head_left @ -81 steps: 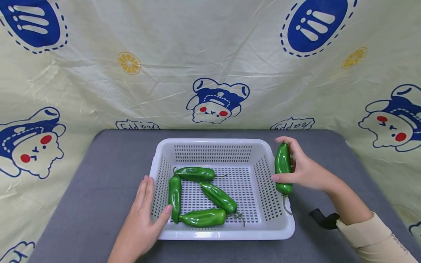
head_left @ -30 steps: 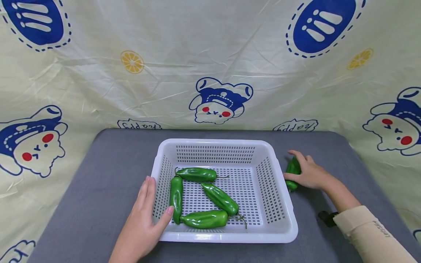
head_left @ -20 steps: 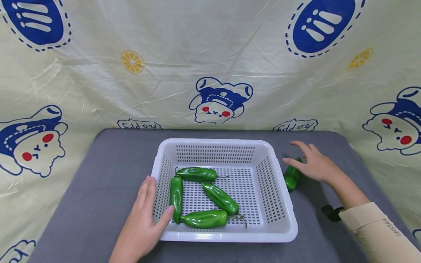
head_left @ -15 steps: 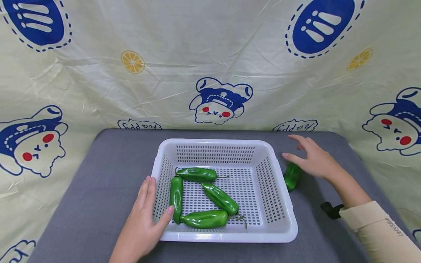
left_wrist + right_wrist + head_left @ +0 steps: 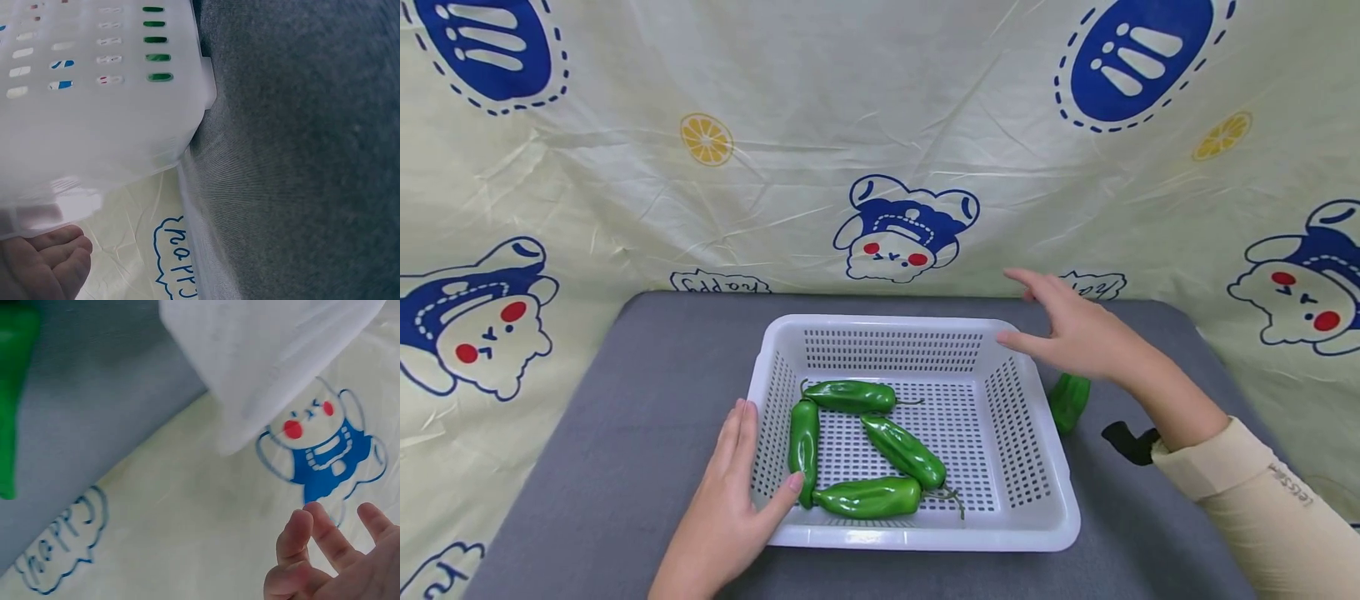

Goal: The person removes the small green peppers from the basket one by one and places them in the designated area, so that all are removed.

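Observation:
Several glossy green peppers [image 5: 902, 452] lie in a white perforated plastic basket [image 5: 917, 539], mostly toward its left half. My left hand [image 5: 722, 500] rests against the basket's left side, its fingers straight along the outer wall and its thumb reaching over the rim by the front left corner. In the left wrist view, fingers [image 5: 53, 256] show just below the rim. My right hand [image 5: 1078, 333] is raised over the basket's back right corner with fingers spread and nothing in them. Beneath that wrist another green pepper [image 5: 1067, 404] lies on the table, outside the basket, its far end near the hand.
A grey cloth [image 5: 625, 433] covers the table. Behind and beside it hangs a cream curtain [image 5: 775, 225] with blue cartoon prints. A black strap [image 5: 1127, 443] hangs at the right sleeve [image 5: 1217, 467].
My right hand has lowered a pepper from above the basket's right rim to the table beside it, released it, and moved up and left over the basket's corner. The left hand stays put.

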Available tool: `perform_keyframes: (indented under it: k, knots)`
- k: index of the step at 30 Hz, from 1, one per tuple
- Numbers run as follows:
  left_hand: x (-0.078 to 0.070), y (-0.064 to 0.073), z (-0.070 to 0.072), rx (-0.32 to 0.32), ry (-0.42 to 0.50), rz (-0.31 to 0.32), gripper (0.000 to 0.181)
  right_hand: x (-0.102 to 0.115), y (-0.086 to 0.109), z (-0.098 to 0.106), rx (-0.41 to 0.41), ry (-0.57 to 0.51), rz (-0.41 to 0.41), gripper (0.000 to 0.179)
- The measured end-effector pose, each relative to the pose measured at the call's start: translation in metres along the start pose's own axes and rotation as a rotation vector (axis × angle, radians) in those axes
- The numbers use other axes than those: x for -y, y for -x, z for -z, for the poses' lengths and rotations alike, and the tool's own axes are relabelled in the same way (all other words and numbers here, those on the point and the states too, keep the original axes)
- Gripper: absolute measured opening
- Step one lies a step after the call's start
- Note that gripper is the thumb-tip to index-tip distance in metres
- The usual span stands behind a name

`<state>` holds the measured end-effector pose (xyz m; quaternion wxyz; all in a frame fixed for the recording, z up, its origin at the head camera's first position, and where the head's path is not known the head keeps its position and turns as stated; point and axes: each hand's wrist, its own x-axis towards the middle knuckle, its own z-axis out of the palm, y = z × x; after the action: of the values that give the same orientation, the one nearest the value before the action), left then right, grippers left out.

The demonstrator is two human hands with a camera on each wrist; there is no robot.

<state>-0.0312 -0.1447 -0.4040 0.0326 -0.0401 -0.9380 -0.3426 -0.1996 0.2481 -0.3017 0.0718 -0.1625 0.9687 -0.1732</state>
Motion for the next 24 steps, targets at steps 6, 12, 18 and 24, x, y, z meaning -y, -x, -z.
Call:
perform_keyframes:
  k: [6,12,18,24]
  knots:
    - [-0.001,0.001,0.002,0.014,0.03,-0.012,0.102,0.028,-0.01,0.002,0.002,0.013,0.06,0.091]
    - [-0.002,0.0,0.003,0.021,0.063,-0.018,0.109,0.049,-0.023,-0.006,0.008,0.047,0.134,0.088]
    - [0.001,-0.001,0.003,0.048,0.082,0.02,0.117,0.074,-0.033,-0.022,0.061,0.109,0.216,0.089]
    - [0.004,0.0,0.003,0.092,0.174,0.039,0.124,0.093,-0.038,-0.039,0.1,0.174,0.288,0.088]
